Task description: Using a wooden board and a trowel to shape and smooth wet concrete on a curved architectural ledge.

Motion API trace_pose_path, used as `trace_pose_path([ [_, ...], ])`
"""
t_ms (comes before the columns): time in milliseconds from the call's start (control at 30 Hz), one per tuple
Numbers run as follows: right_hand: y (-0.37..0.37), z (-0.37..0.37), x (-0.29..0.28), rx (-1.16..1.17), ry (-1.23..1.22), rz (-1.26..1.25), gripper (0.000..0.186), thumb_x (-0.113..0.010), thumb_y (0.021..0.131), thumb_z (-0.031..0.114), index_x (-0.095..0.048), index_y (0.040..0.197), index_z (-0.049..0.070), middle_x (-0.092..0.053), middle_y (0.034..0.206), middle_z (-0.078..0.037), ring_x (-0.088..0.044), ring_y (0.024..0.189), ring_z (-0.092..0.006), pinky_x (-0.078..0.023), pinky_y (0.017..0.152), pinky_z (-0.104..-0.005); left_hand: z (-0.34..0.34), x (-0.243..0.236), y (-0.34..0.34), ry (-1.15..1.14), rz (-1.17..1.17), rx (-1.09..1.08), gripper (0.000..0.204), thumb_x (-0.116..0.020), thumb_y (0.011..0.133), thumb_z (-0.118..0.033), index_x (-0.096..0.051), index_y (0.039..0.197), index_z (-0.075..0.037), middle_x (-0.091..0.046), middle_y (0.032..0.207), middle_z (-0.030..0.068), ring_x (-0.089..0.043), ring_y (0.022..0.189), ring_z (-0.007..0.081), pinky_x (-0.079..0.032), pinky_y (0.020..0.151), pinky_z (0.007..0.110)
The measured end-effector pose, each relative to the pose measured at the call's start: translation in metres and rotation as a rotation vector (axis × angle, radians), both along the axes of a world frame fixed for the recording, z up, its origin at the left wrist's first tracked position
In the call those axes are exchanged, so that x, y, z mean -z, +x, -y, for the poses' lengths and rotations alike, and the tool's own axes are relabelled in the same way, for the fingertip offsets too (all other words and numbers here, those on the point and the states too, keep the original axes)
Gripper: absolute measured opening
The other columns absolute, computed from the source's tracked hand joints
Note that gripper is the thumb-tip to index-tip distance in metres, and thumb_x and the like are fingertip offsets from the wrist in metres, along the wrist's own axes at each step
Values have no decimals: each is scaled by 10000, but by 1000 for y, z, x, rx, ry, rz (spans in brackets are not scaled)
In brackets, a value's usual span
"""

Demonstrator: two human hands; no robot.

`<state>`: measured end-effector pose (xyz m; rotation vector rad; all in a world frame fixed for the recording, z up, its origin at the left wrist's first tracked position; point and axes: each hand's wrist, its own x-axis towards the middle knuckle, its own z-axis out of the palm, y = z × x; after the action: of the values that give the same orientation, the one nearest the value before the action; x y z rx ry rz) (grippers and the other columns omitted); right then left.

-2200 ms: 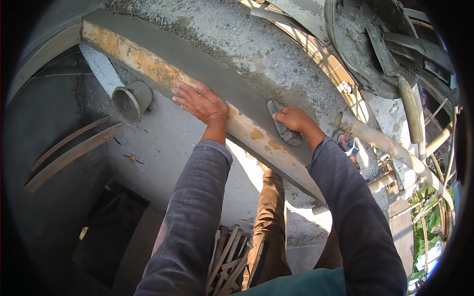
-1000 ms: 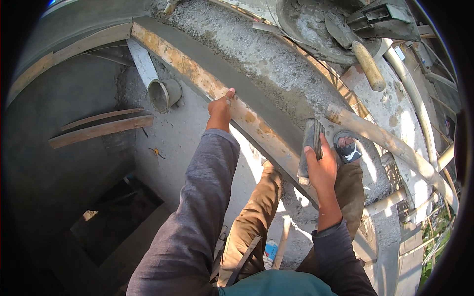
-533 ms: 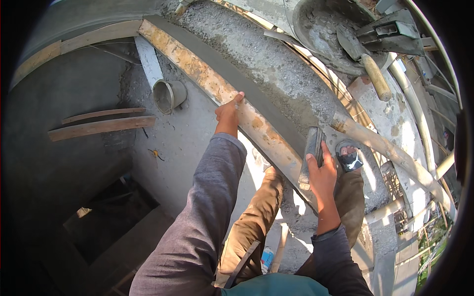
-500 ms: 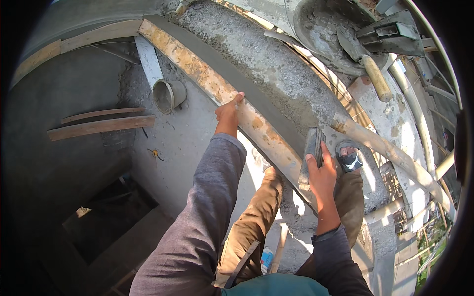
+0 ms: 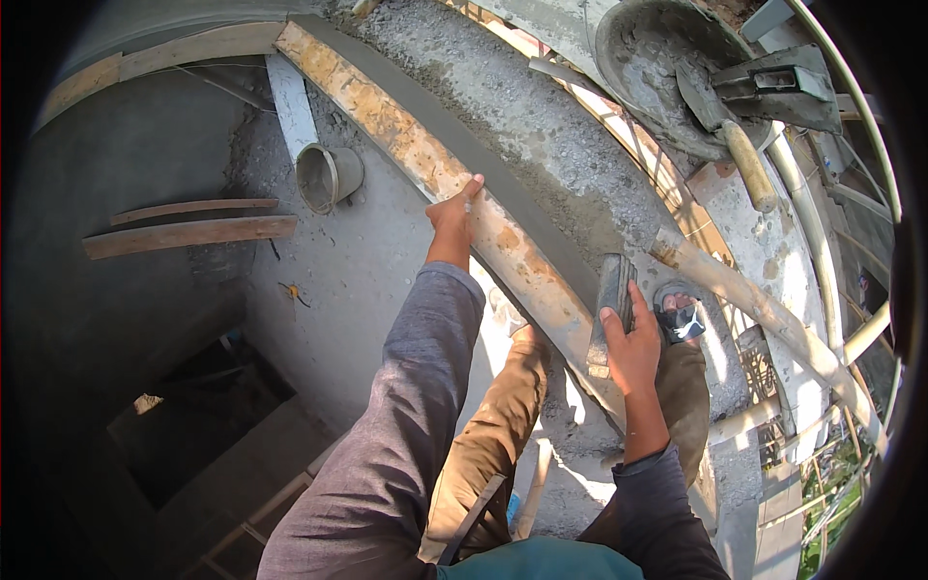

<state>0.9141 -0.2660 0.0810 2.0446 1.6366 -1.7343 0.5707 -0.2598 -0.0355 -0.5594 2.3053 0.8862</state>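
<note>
A long wooden board [image 5: 387,126], stained with dried mortar, runs diagonally from the upper left toward my right hand. My left hand [image 5: 451,217] is closed over the board's edge near its middle, thumb on the upper face. Along the board's far side lies a smooth band of wet grey mortar [image 5: 512,186]. My right hand [image 5: 633,350] grips a narrow, mortar-coated hand float [image 5: 611,307], tilted up at the board's near right end. The float's handle is hidden by my fingers, and I cannot tell whether the float touches the mortar.
A grey bucket [image 5: 330,179] stands beyond the board's left side, near two loose wooden strips [image 5: 193,237]. At the upper right, a mortar basin [image 5: 643,72] holds a wooden-handled trowel [image 5: 746,169]. A pole [image 5: 764,300] lies near my sandalled foot. A dark opening [image 5: 193,435] is at lower left.
The whole view has shifted slightly. Both hands keep their grips, and their places on the board look nearly the same.
</note>
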Motion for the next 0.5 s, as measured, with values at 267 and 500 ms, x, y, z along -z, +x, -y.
trace_pose_path([
  [267,-1,1,2,9,-4,-18,635,-683,841,339,-504,1392,81,-577,1244,-238,-555,1170,-376,-421,998,-414,-2,-2,2,-21,-33,-21,984,-948,599,-204,-359,1324,107,-517,1316,247,-584,1139,344,-509,975,414],
  [500,-2,0,1,8,-27,-19,644,-687,835,343,-506,1392,75,-581,1227,-237,-560,1165,-372,-427,990,-407,-9,-16,6,0,2,-37,968,-948,596,-190,-367,1306,120,-515,1319,254,-579,1150,334,-511,979,389],
])
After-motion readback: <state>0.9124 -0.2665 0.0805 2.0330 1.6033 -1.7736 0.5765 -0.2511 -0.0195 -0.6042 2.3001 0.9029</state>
